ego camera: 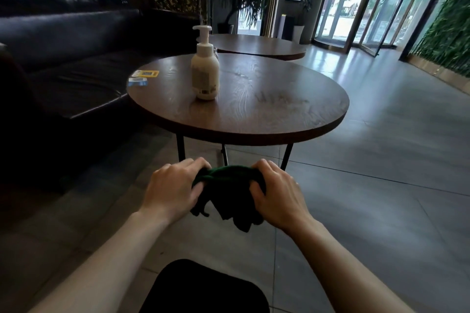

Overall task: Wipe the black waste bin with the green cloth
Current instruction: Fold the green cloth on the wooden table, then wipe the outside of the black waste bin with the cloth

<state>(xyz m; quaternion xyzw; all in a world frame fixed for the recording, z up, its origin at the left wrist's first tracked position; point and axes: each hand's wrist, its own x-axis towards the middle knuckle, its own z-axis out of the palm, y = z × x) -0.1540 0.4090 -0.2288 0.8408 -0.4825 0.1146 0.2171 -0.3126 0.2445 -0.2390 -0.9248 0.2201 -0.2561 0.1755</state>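
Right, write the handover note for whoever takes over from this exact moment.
Left hand: closed on the left end of the green cloth.
Right hand: closed on the right end; the cloth is bunched between both hands, held above the floor.
Black waste bin: probably the dark rounded shape at the bottom edge, below the hands; cloth is not touching it.
Done: cloth in hand.
Left: lower the cloth and wipe the bin.

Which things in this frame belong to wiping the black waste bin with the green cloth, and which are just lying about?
Belongs to the job:
- green cloth, bunched between left hand and right hand
- black rounded object at the bottom edge, possibly the bin; cannot confirm

Just lying about:
- pump bottle on the round table
- stickers at the table's left edge
- black sofa
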